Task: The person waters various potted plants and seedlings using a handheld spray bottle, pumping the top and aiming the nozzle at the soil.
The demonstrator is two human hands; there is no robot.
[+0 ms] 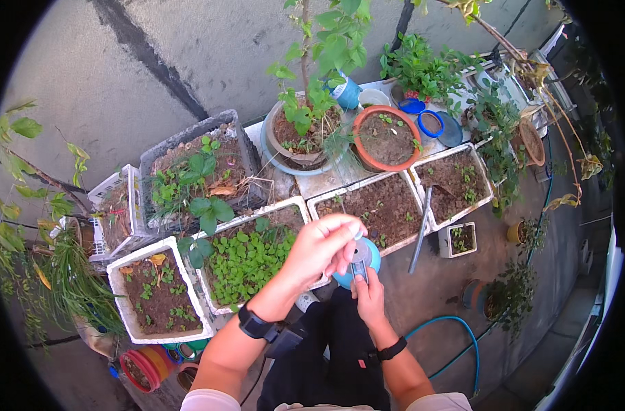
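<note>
My left hand (320, 250) is over the top of a light-blue container (375, 254), its thumb and fingers pinched around a small pale round piece (359, 235), too small to name. Lower down, my right hand (370, 298) grips the grey handle (360, 268) of the container's top. The container's body is partly covered by both hands. Just beyond it lies a white foam planter box (312, 204) of brown soil with sparse seedlings. Left of my hands, dense green seedlings (248, 262) fill another foam box (202, 280).
A metal-handled tool (420, 234) leans on the right foam box (490, 192). Behind stand a terracotta-coloured pot (361, 149) and a potted leafy plant (338, 46). A small white planter (445, 245) and a blue hose (459, 319) are on the floor to the right.
</note>
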